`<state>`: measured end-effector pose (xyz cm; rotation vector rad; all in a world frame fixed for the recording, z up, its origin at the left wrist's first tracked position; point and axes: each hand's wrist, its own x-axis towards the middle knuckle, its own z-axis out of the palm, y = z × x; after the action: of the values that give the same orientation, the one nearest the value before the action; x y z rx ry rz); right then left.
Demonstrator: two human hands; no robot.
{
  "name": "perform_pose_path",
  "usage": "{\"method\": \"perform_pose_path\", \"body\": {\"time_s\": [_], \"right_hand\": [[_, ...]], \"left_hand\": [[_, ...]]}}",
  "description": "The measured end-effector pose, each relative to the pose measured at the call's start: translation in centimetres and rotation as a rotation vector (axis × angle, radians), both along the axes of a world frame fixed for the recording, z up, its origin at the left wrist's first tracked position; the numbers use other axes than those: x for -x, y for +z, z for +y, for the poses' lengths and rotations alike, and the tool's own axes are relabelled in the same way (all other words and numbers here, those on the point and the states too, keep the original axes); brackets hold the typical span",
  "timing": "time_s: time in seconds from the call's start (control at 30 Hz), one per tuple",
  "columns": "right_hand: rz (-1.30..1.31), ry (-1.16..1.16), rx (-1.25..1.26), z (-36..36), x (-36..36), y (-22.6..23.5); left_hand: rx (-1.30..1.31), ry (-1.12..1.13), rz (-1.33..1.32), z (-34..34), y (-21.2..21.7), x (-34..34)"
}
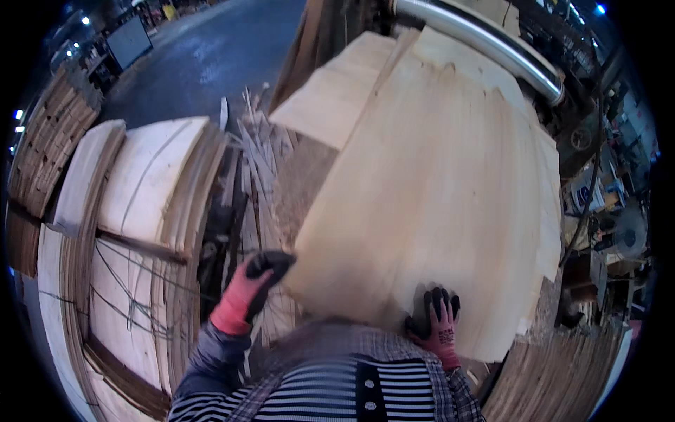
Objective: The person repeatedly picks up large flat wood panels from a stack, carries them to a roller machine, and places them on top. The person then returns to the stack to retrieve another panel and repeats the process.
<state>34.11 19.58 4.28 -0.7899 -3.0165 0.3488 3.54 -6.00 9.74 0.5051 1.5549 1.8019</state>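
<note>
A large pale wood veneer sheet [429,190] with long grain lines lies before me on top of other sheets. My left hand [246,290], in a pink glove with black fingers, is closed at the sheet's left edge, fingertips pinched against it. My right hand [437,327], gloved the same way, lies on the near part of the sheet with its fingers stretched and slightly spread. Another veneer sheet [344,88] sticks out from beneath at the far left.
A shiny metal roller [485,42] crosses the far end. Bundled veneer stacks [148,183] stand at the left, with loose wood strips [260,169] beside them. Another stack [562,376] sits at the near right. Machine parts and clutter line the right side.
</note>
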Motion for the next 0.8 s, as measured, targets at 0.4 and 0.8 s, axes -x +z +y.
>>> {"method": "perform_pose_path", "body": {"time_s": [0.4,0.8], "right_hand": [[0.471,-0.353,-0.131,-3.5,-3.1,7.9],[0.46,-0.181,-0.345,7.2,2.9,15.3]], "left_hand": [[-0.422,-0.129,0.101,6.1,12.0,-0.4],[0.667,-0.106,0.947,3.1,-3.8,-5.1]]}}
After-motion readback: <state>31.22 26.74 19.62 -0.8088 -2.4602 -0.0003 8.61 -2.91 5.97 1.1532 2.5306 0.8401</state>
